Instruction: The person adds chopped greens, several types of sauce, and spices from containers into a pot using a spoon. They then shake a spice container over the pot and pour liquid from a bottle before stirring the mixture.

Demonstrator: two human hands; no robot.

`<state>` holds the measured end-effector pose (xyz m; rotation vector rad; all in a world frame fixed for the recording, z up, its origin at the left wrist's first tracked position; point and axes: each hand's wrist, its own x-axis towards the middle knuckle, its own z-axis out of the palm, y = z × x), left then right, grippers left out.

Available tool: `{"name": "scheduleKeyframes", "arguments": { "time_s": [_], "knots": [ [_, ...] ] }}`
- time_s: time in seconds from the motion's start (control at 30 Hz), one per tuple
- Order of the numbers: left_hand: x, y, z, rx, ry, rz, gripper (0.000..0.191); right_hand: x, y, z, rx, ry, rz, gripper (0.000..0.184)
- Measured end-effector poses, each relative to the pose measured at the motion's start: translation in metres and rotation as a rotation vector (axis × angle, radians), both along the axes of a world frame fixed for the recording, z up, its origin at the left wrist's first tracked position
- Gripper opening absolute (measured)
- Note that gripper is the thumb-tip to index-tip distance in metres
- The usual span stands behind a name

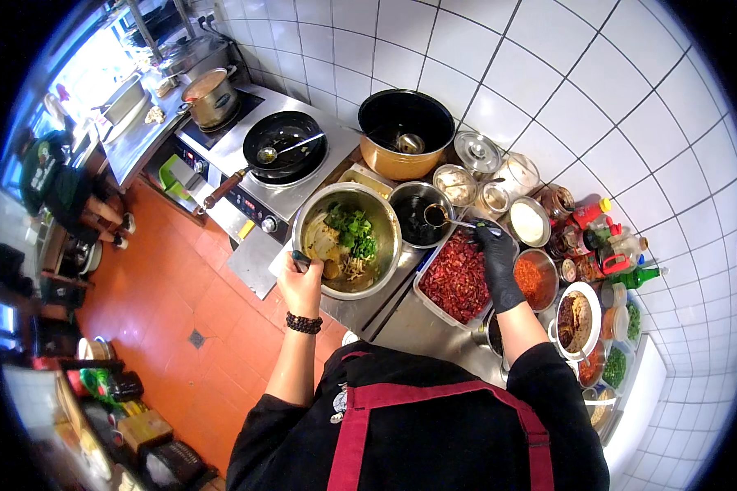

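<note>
My left hand (301,285), bare with a beaded bracelet at the wrist, grips the near left rim of a steel mixing bowl (393,270). A small dark piece shows at its thumb; I cannot tell what it is. Inside the bowl lie chopped green herbs (357,233), a tan paste and pale shreds. My right hand (497,264), in a black glove, is closed on the handle of a small ladle (435,215). The ladle's cup holds dark liquid over a steel pot (399,236) of similar dark liquid. Below that glove sits a plastic tub (436,312) of chopped red chillies.
A wok (282,138) with a ladle in it rests on the induction hob, its handle jutting out. A large orange pot (399,162) stands against the tiled wall. Seasoning bowls and bottles (635,277) crowd the right. Another person (55,178) is at far left.
</note>
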<state>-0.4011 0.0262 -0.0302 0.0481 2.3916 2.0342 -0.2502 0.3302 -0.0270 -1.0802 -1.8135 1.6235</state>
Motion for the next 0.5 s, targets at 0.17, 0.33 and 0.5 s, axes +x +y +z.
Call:
{"name": "scheduleKeyframes", "arguments": {
  "time_s": [0.17,0.33,0.5],
  "knots": [
    [-0.001,0.002,0.005,0.003,0.021,0.001,0.013,0.005,0.0,0.018,-0.031,0.046,-0.024,0.019],
    [-0.002,0.003,0.03,-0.061,0.019,0.004,0.015,0.0,-0.022,0.064,-0.105,0.116,0.067,0.023],
    [0.0,0.005,0.03,-0.065,0.021,0.002,0.013,0.003,-0.039,0.076,-0.082,0.129,0.107,0.023]
  ]
}}
